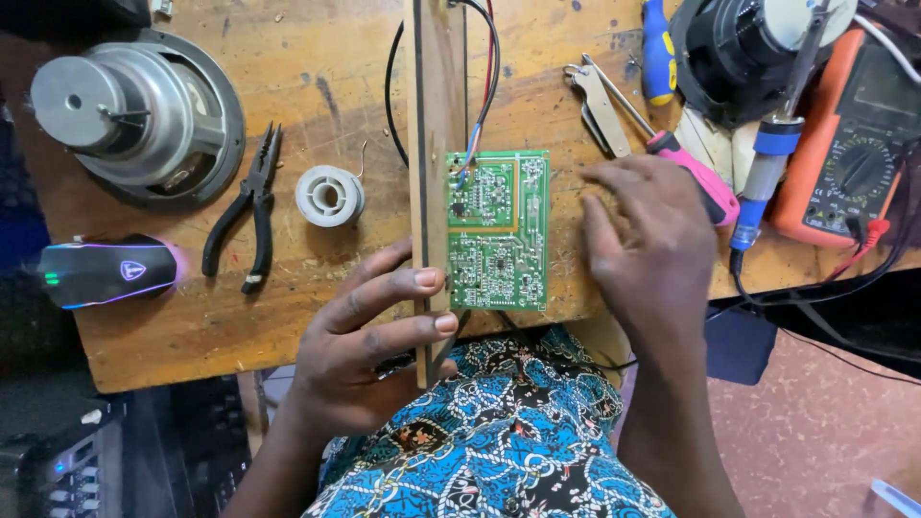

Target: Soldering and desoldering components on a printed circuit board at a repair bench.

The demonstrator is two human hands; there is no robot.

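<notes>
The counter [288,317] is bare wood, rough, scratched and stained. The circuit board [498,230] shows glossy green lacquer with dull solder points, fixed beside a matt wooden slat [434,115]. The speaker [134,115] has brushed, shiny metal; the pliers [245,206] have matt black grips.

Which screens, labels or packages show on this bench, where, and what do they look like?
Multimeter: far right of the bench, orange case, dark face, grey rectangular screen at the top, round dial below.
Computer mouse: left edge, black oval body, glowing shield-shaped emblem, purple light rim.
Dark device: bottom left below the bench, small blue indicator light; no screen discernible.
No packages or paper labels can be made out.
</notes>
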